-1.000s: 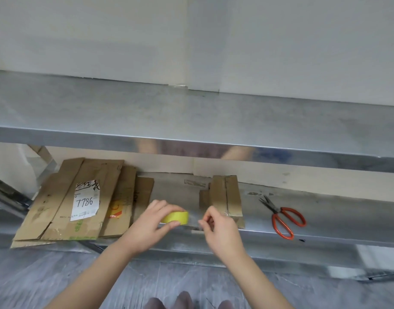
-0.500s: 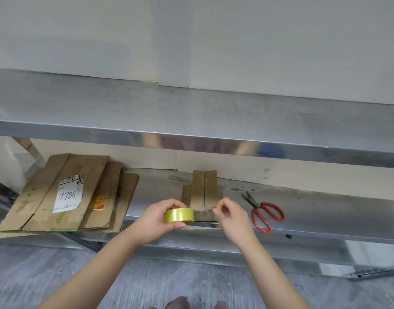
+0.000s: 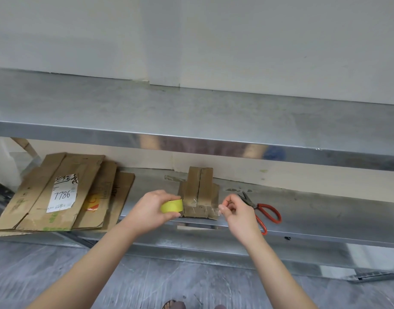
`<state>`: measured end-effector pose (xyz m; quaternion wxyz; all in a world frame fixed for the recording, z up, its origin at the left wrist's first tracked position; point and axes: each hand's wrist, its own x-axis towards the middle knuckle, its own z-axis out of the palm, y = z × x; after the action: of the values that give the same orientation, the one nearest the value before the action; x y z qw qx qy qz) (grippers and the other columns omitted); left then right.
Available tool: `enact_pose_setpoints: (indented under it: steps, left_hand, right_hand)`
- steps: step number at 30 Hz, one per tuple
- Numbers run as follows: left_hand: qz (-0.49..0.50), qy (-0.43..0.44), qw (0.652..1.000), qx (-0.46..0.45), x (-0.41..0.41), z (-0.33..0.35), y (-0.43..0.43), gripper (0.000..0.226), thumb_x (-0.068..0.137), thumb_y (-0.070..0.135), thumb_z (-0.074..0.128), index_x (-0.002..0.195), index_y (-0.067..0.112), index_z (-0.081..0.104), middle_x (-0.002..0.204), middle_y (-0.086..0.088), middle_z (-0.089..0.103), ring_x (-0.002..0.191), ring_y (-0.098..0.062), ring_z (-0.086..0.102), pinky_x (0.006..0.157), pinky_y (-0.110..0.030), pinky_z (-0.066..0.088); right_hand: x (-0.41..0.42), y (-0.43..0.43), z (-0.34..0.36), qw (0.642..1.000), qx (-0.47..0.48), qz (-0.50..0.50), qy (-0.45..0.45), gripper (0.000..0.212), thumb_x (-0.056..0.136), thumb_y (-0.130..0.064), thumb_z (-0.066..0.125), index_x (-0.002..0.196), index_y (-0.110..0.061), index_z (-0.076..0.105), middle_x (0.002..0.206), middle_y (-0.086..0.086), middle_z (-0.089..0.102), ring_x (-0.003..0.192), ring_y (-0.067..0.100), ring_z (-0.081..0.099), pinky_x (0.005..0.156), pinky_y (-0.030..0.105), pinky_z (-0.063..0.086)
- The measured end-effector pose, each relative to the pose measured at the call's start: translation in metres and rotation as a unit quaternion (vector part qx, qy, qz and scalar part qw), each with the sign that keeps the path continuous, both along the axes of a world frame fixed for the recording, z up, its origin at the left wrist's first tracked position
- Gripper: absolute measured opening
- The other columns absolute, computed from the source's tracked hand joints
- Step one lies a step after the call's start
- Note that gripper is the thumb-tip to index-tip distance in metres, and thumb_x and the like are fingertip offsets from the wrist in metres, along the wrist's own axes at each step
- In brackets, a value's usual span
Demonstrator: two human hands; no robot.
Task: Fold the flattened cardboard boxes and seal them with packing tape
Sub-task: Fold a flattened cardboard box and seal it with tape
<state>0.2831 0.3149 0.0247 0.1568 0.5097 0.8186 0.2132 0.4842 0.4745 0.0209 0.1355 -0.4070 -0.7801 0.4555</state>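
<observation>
A pale wall runs behind a steel rack. Its upper shelf fills the middle of the view, and its front edge hides the far part of the lower shelf. Blurred reflections show in that edge, and I cannot tell what they are.

At the left of the lower shelf lies a stack of flattened cardboard, with its near-left corner hanging over the shelf edge. The top sheet carries a white label handwritten "7786"; the smaller print is unreadable.

Near the centre, at the shelf's near edge, stands the small box. Its flaps meet in a dark seam down the middle. The left hand grips the yellow tape roll just left of the box, fingers curled over it so that only part of the roll shows. The right hand is just right of the box and pinches the free tape end between thumb and fingertips. The clear tape strip across the box's near face shows only as faint glints, and I cannot tell whether it touches the cardboard.

Red-handled scissors lie on the shelf at the right, partly covered by the right hand. The grey floor lies below, and a foot is cut off at the bottom edge.
</observation>
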Motion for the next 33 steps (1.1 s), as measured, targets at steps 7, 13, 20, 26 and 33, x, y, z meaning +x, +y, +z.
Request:
enact_pose_setpoints:
  steps: [7, 13, 20, 26, 33]
  left_hand:
    - [0.047, 0.025, 0.998, -0.025, -0.002, -0.003, 0.007, 0.041, 0.077, 0.048, 0.072, 0.112, 0.034, 0.056, 0.101, 0.012, 0.062, 0.096, -0.014, 0.059, 0.08, -0.029, 0.048]
    - [0.042, 0.023, 0.999, -0.013, -0.013, -0.009, 0.016, 0.03, 0.073, 0.043, 0.077, 0.093, 0.029, 0.06, 0.089, 0.015, 0.058, 0.081, -0.011, 0.057, 0.069, -0.027, 0.046]
    - [0.037, 0.005, 0.998, -0.046, -0.027, -0.027, 0.021, 0.03, 0.072, 0.044, 0.076, 0.095, 0.03, 0.064, 0.092, 0.018, 0.059, 0.085, -0.006, 0.056, 0.074, -0.024, 0.047]
    - [0.025, -0.022, 0.997, -0.072, -0.029, -0.045, 0.032, 0.042, 0.076, 0.041, 0.074, 0.113, 0.033, 0.058, 0.11, 0.018, 0.056, 0.1, -0.007, 0.057, 0.079, -0.024, 0.047]
    - [-0.071, -0.012, 0.993, -0.096, -0.026, -0.047, 0.037, 0.071, 0.091, 0.028, 0.059, 0.138, 0.063, 0.018, 0.146, 0.016, 0.04, 0.126, -0.009, 0.047, 0.092, -0.027, 0.048]
  right_hand:
    - [-0.012, 0.002, -0.012, 0.999, 0.01, 0.004, -0.036, 0.017, 0.095, -0.014, 0.058, 0.08, -0.017, 0.05, 0.076, -0.001, 0.063, 0.071, 0.011, 0.055, 0.059, 0.012, 0.038]
    - [-0.021, 0.013, -0.02, 0.998, -0.016, 0.002, -0.057, 0.011, 0.095, -0.017, 0.057, 0.086, -0.017, 0.052, 0.083, -0.003, 0.068, 0.081, 0.013, 0.061, 0.063, 0.012, 0.04]
    - [-0.033, 0.021, -0.04, 0.995, -0.042, 0.01, -0.093, 0.012, 0.095, -0.021, 0.058, 0.085, -0.02, 0.05, 0.087, 0.001, 0.069, 0.08, 0.014, 0.061, 0.061, 0.018, 0.041]
    - [-0.032, 0.025, -0.052, 0.994, -0.081, -0.005, -0.068, 0.015, 0.094, -0.017, 0.058, 0.083, -0.022, 0.051, 0.082, -0.003, 0.07, 0.081, 0.014, 0.064, 0.076, 0.029, 0.05]
    - [-0.034, 0.025, -0.069, 0.984, -0.176, -0.039, -0.012, 0.011, 0.094, -0.015, 0.061, 0.086, -0.02, 0.056, 0.087, 0.002, 0.06, 0.086, 0.021, 0.062, 0.083, 0.043, 0.058]
